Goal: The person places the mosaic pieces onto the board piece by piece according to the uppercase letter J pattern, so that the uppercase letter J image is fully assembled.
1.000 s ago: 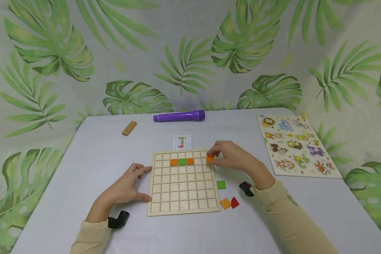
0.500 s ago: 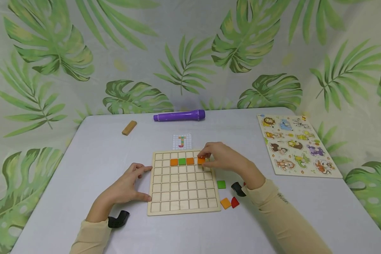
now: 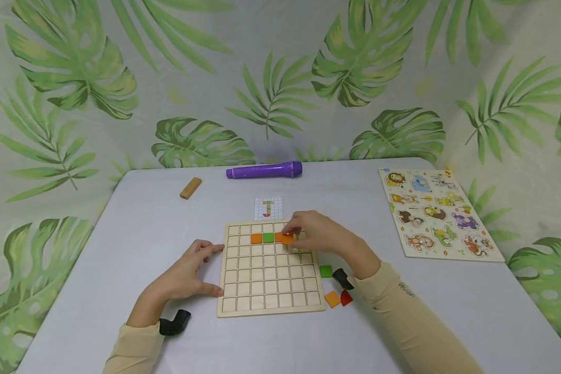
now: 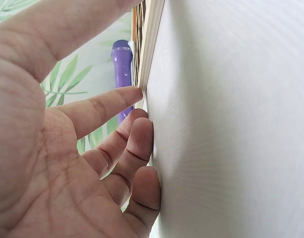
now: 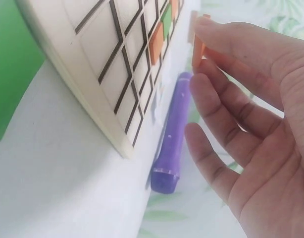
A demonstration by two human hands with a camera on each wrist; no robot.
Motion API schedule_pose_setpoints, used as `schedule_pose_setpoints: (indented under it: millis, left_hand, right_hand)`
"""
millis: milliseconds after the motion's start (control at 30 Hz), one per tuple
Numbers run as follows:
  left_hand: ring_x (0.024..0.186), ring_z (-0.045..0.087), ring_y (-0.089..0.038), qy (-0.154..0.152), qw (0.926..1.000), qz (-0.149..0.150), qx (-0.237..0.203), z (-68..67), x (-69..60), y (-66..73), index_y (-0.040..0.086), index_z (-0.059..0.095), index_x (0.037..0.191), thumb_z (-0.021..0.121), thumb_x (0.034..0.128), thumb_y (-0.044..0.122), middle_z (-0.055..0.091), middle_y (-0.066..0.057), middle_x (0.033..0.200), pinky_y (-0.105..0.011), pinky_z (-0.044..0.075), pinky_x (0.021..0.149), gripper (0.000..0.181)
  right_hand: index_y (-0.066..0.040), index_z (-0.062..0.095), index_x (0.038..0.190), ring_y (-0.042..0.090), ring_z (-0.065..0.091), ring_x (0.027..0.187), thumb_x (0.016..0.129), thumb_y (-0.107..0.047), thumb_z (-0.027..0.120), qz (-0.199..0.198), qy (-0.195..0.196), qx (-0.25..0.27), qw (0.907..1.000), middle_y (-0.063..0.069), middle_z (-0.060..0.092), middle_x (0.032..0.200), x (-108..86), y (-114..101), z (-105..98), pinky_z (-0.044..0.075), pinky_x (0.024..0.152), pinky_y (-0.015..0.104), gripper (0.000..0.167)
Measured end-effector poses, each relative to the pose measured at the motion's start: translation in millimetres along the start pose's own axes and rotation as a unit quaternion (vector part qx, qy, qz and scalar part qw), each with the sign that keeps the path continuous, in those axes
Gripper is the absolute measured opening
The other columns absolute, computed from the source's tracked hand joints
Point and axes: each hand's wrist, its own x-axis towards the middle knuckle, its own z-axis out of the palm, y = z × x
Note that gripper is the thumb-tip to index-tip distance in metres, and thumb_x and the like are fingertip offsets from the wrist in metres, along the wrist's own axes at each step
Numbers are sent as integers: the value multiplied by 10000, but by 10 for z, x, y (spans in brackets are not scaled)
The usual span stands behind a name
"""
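A wooden grid board lies on the table with an orange tile, a green tile and another orange tile in one row near its far side. Above the board, my right hand pinches one more orange tile between thumb and fingertips, close to the right end of that row. My left hand touches the board's left edge with the index finger and thumb spread apart. In the left wrist view, the other fingers are bent near the tabletop and hold nothing.
Right of the board lie a green tile, an orange-yellow tile and a red quarter-round piece. Behind it are a pattern card, a purple microphone and a wooden block. An animal puzzle lies far right.
My right hand has carried the orange tile leftward, from the board's right edge to beside the row of tiles. The left hand has stayed at the board's left edge.
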Motion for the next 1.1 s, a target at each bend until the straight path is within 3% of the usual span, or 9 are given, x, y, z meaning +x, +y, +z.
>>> schedule_pose_setpoints:
  millis: [200, 667, 1100]
  left_hand:
    - [1235, 499, -269, 5, 10000, 10, 41, 0, 5, -6, 112, 521, 1578, 1026, 697, 358, 474, -119, 1449, -492, 466, 1012, 1044]
    - [1220, 491, -260, -2, 10000, 32, 82, -1, 9, -12, 114, 523, 1580, 1025, 699, 363, 478, -111, 1427, -486, 461, 1004, 1043]
    - [1224, 506, -263, 20, 10000, 45, 71, 1, 7, -21, 119, 527, 1575, 1027, 693, 364, 482, -110, 1435, -482, 469, 999, 1043]
  right_hand:
    - [-76, 803, 1226, 225, 685, 998, 970, -136, 790, -133, 18, 21, 9999, 33, 742, 1114, 32, -26, 25, 555, 884, 297, 264]
    - [-69, 798, 1225, 175, 687, 1026, 958, -166, 826, -283, -157, -32, 9995, 44, 741, 1143, 149, -106, 109, 578, 965, 345, 285]
    - [-103, 808, 1211, 136, 635, 976, 967, -193, 823, -381, -249, -308, 9985, 32, 738, 1144, 261, -166, 260, 556, 917, 313, 260]
